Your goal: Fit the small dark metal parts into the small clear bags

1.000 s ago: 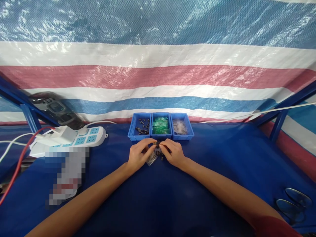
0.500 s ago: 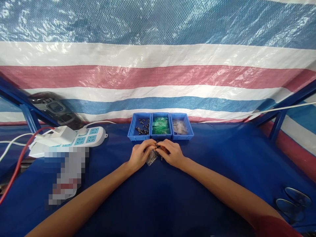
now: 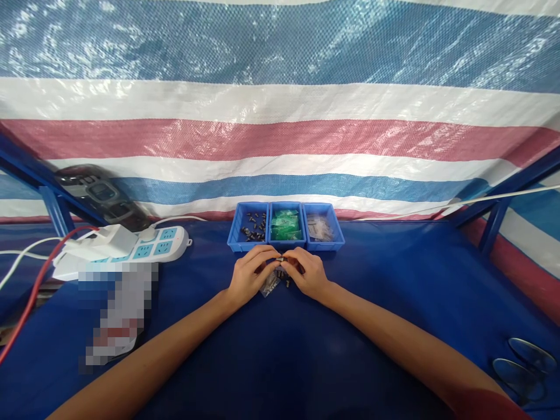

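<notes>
My left hand (image 3: 250, 275) and my right hand (image 3: 310, 273) meet over the table just in front of the blue bins. Their fingertips pinch a small screw (image 3: 282, 259) between them, its ends partly hidden by the fingers. Beneath my left fingers lies a small clear plastic bag (image 3: 270, 284) with something inside that I cannot make out. A few loose dark screws (image 3: 287, 283) rest on the table under my right fingers.
Behind my hands stand three blue bins: one with dark screws (image 3: 254, 227), one with green packets (image 3: 285, 226), one with clear packets (image 3: 319, 228). A power strip (image 3: 175, 245) with plugs and cables sits left. Eyeglasses (image 3: 520, 373) lie right. Striped sheeting (image 3: 280, 140) hangs behind.
My fingers have shifted slightly around the screw, so more of it shows. The loose screws below my right fingers are more visible. The view has tilted a little.
</notes>
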`<control>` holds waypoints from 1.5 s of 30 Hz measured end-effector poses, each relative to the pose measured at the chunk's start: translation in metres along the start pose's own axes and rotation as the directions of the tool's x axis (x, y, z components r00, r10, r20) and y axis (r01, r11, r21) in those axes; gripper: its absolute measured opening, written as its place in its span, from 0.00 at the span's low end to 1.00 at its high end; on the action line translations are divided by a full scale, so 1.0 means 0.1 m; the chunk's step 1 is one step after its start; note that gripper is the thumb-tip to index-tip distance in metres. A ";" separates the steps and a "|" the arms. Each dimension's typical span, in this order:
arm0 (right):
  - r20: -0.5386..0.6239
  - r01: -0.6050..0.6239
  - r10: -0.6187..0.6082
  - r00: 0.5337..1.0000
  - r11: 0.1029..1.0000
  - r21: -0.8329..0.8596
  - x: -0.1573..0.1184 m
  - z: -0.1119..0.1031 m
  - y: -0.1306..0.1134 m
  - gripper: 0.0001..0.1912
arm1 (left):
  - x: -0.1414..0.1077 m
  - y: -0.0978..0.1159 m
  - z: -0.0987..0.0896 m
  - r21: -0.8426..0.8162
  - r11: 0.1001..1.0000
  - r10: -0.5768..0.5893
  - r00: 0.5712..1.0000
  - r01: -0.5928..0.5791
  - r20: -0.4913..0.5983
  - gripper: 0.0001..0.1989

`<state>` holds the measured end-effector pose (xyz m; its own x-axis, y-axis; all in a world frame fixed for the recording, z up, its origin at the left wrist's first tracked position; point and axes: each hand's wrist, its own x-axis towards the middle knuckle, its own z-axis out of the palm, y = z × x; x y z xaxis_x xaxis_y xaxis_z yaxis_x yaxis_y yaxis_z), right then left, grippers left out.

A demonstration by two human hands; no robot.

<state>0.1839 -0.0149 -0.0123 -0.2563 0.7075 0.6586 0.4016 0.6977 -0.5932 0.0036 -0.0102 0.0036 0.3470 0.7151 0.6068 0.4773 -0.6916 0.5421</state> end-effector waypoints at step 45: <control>-0.016 0.060 -0.060 0.998 0.998 -0.002 0.01 -0.01 0.01 0.10 | -0.01 -0.02 0.03 0.012 1.000 0.023 0.999 -0.024 0.024 0.09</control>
<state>0.1846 -0.0134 -0.0119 -0.2662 0.6623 0.7003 0.3869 0.7389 -0.5517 0.0052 -0.0093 0.0001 0.3773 0.7011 0.6051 0.4786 -0.7070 0.5207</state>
